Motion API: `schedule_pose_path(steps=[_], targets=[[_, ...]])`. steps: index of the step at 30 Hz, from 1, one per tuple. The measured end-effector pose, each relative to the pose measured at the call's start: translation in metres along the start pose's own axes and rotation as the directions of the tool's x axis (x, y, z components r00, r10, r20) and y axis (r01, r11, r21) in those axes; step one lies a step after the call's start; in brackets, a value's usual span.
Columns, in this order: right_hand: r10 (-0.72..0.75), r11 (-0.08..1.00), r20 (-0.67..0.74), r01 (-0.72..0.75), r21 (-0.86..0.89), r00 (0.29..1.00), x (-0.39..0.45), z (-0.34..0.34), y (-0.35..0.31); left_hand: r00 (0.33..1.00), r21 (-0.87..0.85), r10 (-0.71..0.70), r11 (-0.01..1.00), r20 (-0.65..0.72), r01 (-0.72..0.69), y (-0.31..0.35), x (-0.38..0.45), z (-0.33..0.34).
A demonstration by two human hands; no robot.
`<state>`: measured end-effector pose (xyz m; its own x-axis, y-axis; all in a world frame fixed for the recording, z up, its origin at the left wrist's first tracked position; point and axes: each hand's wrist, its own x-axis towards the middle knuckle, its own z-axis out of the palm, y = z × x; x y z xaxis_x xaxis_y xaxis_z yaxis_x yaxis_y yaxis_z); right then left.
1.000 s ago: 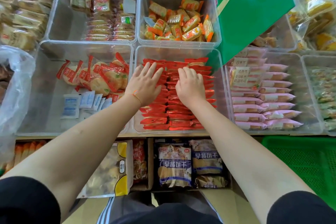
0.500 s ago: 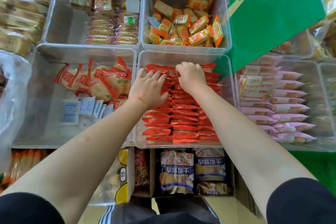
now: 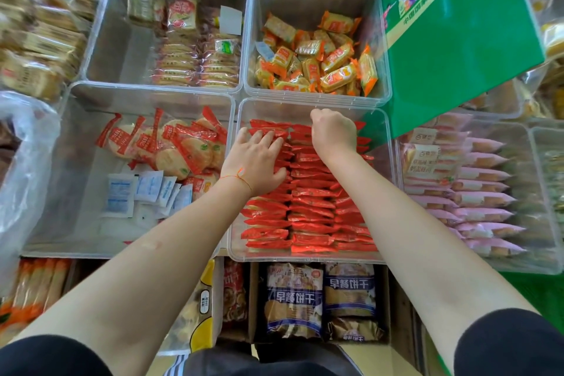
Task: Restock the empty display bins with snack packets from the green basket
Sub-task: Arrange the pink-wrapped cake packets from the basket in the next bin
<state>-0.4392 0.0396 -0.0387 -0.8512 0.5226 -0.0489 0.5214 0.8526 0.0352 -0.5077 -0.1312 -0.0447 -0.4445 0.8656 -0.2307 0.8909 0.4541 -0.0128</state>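
Observation:
A clear display bin (image 3: 308, 256) in the front middle holds rows of red snack packets (image 3: 308, 207). My left hand (image 3: 254, 163) lies flat with spread fingers on the left rows of packets. Over the far rows my right hand (image 3: 334, 133) reaches down with its fingers bent into the packets near the bin's back wall; the fingertips are hidden, so a grip cannot be judged. A strip of the green basket (image 3: 537, 290) shows at the lower right edge.
Clear bins surround it: round red-wrapped crackers (image 3: 180, 143) and white sachets to the left, orange packets (image 3: 317, 61) behind, pink packets (image 3: 482, 192) to the right. A green carton (image 3: 457, 49) leans at the upper right. Bagged snacks (image 3: 320, 299) fill the shelf below.
My right hand has moved from the middle rows to the far end of the red packets and curled downward. The left hand stays flat on the left rows, shifted slightly forward.

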Motion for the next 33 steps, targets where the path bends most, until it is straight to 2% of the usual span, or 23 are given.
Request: schedule_pose_path(steps=[3,7,10,13,18,20,23,24,25,29,30,33], targets=[[0.002,1.0,0.134,0.001,-0.02,0.991,0.003,0.003,0.0,1.0,-0.008,0.0,1.0,0.002,0.0,0.0,0.0,0.001],[-0.055,0.998,0.156,0.051,0.032,0.986,0.008,0.005,0.0,1.0,-0.013,0.003,1.0,-0.016,-0.003,-0.001,0.0,0.002],[-0.099,0.995,0.097,0.098,0.013,0.99,0.005,0.004,0.001,1.0,-0.01,0.002,1.0,-0.024,-0.003,-0.001,0.0,0.002],[-0.068,0.998,0.045,0.067,0.014,0.997,0.0,0.005,0.001,1.0,-0.016,0.001,1.0,-0.022,-0.002,-0.001,0.0,0.002],[-0.016,0.985,-0.197,0.05,0.166,0.98,-0.008,0.001,0.0,1.0,-0.005,0.001,1.0,-0.024,-0.001,0.0,0.001,0.004],[-0.046,0.985,-0.17,0.072,0.154,0.984,-0.012,0.005,0.0,1.0,-0.006,0.0,1.0,-0.027,0.0,0.0,0.001,0.004],[-0.039,0.989,-0.001,0.038,0.14,0.999,-0.012,0.013,0.001,1.0,-0.007,-0.001,1.0,-0.028,0.001,-0.001,0.001,0.003],[-0.029,0.99,0.012,0.027,0.139,0.999,-0.011,0.013,0.001,1.0,-0.008,-0.001,1.0,-0.028,0.0,-0.001,0.001,0.003],[-0.026,0.99,-0.008,0.027,0.138,1.0,-0.011,0.013,0.002,1.0,-0.01,0.001,1.0,-0.028,-0.001,-0.001,0.001,0.004],[-0.108,0.986,-0.236,0.135,0.1,0.966,-0.027,0.019,-0.01,0.999,-0.013,-0.001,1.0,-0.041,0.0,-0.001,0.001,0.004],[-0.121,0.982,-0.201,0.147,0.118,0.972,-0.034,0.025,-0.016,0.999,-0.011,-0.001,1.0,-0.041,0.001,-0.001,0.001,0.004],[-0.081,0.972,0.1,0.057,0.226,0.992,-0.054,0.046,-0.021,0.999,-0.018,-0.003,1.0,-0.044,0.002,0.0,0.0,0.004]])
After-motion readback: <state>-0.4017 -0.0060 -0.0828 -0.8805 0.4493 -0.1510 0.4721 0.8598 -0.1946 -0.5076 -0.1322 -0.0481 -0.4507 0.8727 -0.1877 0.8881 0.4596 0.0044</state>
